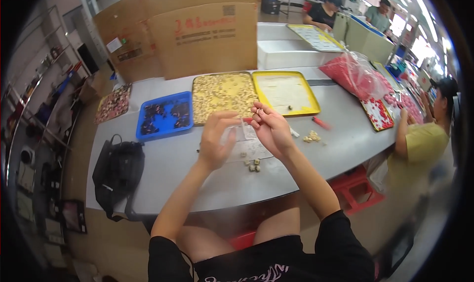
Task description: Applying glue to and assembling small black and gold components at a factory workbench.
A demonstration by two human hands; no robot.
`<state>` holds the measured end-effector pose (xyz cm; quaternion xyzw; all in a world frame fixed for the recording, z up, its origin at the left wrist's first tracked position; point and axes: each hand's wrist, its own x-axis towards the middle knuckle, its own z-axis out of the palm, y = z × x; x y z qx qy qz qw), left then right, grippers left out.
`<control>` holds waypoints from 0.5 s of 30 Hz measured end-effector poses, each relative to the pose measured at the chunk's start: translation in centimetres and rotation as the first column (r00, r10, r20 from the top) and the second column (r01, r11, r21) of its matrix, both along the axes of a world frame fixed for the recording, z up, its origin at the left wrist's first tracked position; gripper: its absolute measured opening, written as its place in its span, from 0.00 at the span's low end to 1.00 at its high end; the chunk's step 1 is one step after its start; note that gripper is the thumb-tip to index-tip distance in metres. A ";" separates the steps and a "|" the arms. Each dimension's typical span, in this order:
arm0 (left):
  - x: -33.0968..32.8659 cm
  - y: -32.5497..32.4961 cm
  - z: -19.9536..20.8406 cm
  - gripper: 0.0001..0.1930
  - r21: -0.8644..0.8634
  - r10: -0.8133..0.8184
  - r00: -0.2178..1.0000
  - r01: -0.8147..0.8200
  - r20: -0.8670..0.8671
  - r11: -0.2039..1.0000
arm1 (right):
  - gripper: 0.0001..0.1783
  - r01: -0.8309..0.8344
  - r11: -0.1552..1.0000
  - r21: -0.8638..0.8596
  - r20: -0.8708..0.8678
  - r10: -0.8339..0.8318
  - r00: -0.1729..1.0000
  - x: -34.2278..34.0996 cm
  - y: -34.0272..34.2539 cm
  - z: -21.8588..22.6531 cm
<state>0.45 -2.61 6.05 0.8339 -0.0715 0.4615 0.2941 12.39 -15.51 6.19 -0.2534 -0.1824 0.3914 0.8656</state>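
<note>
My left hand (216, 140) is raised over the table, its fingers bent and apart, with nothing visible in them. Close beside it, my right hand (271, 130) has thumb and fingertips pinched together. Whatever small piece sits in that pinch is too tiny to make out. Between and below the hands lies a clear plastic piece (248, 132), partly covered by my fingers. Nearer to me are several small greenish-beige cubes (254, 168). Right of my right hand lie a little heap of pale yellow pieces (312, 137) and a red stick-like object (321, 123).
Beyond my hands stand a blue tray (165, 137) of dark pieces, a tray full of small yellowish pieces (224, 97) and a yellow-rimmed tray (316, 106). A black bag (118, 173) lies left. Cardboard (207, 40) stands behind. A co-worker (419, 143) sits right, near pink-filled bags (353, 74).
</note>
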 end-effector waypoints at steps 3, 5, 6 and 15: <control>0.7 0.9 -2.3 0.11 -0.033 0.034 0.999 -0.034 -0.022 0.999 | 0.17 -0.024 0.998 -0.062 0.110 0.031 0.993 0.2 1.7 -2.3; 1.0 1.8 -3.7 0.12 -0.081 0.044 0.999 -0.044 -0.009 0.996 | 0.17 -0.066 0.996 -0.058 0.228 0.078 0.971 0.9 2.4 -3.5; 1.0 1.9 -4.4 0.13 -0.130 0.072 0.997 -0.075 -0.027 0.989 | 0.19 -0.050 0.989 -0.138 0.314 0.092 0.945 1.2 2.8 -3.8; 1.1 1.5 -4.8 0.23 -0.123 0.122 0.991 -0.114 0.062 0.986 | 0.10 -0.040 0.972 -0.231 0.563 0.167 0.810 1.7 2.9 -5.4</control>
